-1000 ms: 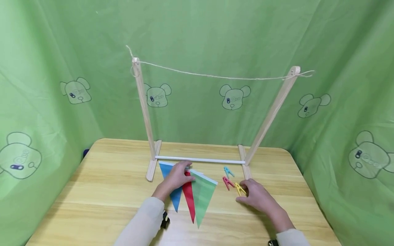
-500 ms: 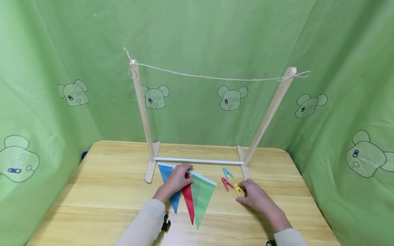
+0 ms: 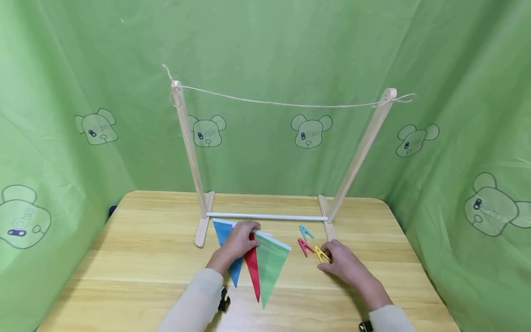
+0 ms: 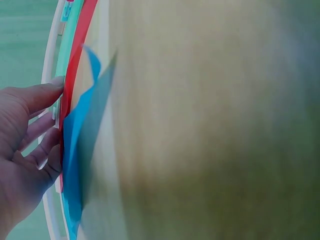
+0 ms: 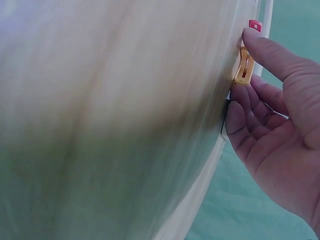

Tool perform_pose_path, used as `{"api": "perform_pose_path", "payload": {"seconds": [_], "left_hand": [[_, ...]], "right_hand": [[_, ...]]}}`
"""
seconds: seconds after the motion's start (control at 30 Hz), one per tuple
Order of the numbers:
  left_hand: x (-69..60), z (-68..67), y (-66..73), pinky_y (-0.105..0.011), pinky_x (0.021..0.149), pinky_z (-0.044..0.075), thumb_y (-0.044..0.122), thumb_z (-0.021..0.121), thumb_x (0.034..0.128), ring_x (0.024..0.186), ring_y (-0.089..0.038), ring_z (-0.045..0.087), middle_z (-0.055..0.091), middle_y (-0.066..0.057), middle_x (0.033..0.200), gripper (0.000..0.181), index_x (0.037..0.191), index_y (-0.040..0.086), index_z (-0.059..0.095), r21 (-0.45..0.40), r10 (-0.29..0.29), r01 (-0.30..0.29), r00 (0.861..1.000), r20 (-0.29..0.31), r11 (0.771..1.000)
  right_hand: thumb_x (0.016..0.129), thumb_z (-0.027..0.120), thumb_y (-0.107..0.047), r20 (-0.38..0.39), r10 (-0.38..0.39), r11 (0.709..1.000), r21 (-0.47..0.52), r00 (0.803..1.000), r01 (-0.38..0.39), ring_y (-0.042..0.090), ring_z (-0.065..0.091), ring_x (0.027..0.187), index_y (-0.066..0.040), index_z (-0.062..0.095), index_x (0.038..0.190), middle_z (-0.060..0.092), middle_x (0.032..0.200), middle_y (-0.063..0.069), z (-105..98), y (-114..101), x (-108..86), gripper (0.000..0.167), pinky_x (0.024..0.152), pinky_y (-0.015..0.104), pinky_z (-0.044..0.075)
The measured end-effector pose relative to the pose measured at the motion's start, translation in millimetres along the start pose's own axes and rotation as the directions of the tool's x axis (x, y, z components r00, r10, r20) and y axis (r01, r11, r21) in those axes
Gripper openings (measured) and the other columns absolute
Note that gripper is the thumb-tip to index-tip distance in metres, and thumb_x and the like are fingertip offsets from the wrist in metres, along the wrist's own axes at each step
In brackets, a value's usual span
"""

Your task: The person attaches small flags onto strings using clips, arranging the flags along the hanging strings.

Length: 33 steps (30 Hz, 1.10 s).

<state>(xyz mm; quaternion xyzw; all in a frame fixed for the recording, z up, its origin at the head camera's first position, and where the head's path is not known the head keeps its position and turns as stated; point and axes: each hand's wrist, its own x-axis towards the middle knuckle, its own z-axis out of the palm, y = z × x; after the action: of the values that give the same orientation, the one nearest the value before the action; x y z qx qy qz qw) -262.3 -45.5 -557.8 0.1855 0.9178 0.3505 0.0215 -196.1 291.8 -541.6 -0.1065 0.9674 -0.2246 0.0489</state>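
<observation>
Blue, red and green triangular pennants with white top edges lie overlapping on the table. My left hand rests on them near their tops, thumb at the green one's edge, hiding part of the blue and red. In the left wrist view the blue pennant bends up from the tabletop. A yellow clothespin lies between the thumb and fingers of my right hand, which are spread loosely around it. Beside it are a red clothespin and a light blue clothespin.
Behind the pennants stands a wooden frame with a left post, a right post and a white bottom rod. A sagging string joins the post tops. Green curtains surround the wooden table.
The head view has shifted slightly, moving the frame a little left in the picture. Both hands, the pennants and the clothespins keep nearly the same places relative to one another.
</observation>
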Motion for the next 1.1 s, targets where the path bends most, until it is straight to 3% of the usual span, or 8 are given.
{"api": "perform_pose_path", "payload": {"seconds": [0.17, 0.47, 0.83, 1.1], "left_hand": [[-0.4, -0.2, 1.4, -0.045, 0.107, 0.052, 0.011, 0.084, 0.0859, 0.13, -0.032, 0.055, 0.061, -0.012, 0.138, 0.049, 0.132, 0.008, 0.068, 0.008, -0.005, 0.005, 1.0, 0.002, 1.0], [-0.1, 0.1, 2.3, -0.038, 0.095, 0.056, 0.01, 0.085, 0.0857, 0.11, -0.023, 0.059, 0.06, -0.007, 0.126, 0.045, 0.127, 0.01, 0.069, 0.005, -0.018, 0.018, 1.0, 0.004, 1.0], [1.2, -1.5, 3.3, -0.031, 0.083, 0.055, 0.009, 0.084, 0.086, 0.095, -0.018, 0.057, 0.055, -0.003, 0.104, 0.019, 0.098, 0.009, 0.069, -0.025, -0.028, 0.029, 0.999, 0.036, 0.999], [4.0, -3.1, 2.8, -0.03, 0.076, 0.052, 0.007, 0.087, 0.0819, 0.087, -0.017, 0.054, 0.056, -0.003, 0.093, 0.021, 0.087, 0.009, 0.066, -0.018, 0.013, -0.012, 0.999, 0.039, 1.0]], "right_hand": [[0.081, 0.088, -0.017, 0.001, -0.003, 1.0, 0.012, 1.0, 0.003, 0.013, 0.053, 0.082, -0.002, 0.067, 0.108, 0.058, 0.094, 0.001, -0.5, 0.5, 0.9, 0.037, 0.071, 0.029, 0.051], [0.081, 0.088, -0.015, -0.01, -0.007, 1.0, 0.015, 1.0, 0.007, 0.013, 0.052, 0.081, -0.003, 0.068, 0.106, 0.058, 0.091, 0.0, 1.0, 3.0, 3.1, 0.034, 0.068, 0.026, 0.048], [0.082, 0.087, -0.013, 0.01, 0.024, 0.998, 0.05, 1.0, -0.025, 0.014, 0.052, 0.08, -0.002, 0.068, 0.107, 0.057, 0.09, 0.001, 1.6, 0.1, 1.8, 0.033, 0.065, 0.024, 0.047], [0.081, 0.087, -0.01, 0.004, 0.021, 0.999, 0.049, 1.0, -0.022, 0.013, 0.052, 0.079, -0.003, 0.067, 0.103, 0.057, 0.089, 0.001, 0.0, -2.5, 1.4, 0.031, 0.066, 0.024, 0.047]]}}
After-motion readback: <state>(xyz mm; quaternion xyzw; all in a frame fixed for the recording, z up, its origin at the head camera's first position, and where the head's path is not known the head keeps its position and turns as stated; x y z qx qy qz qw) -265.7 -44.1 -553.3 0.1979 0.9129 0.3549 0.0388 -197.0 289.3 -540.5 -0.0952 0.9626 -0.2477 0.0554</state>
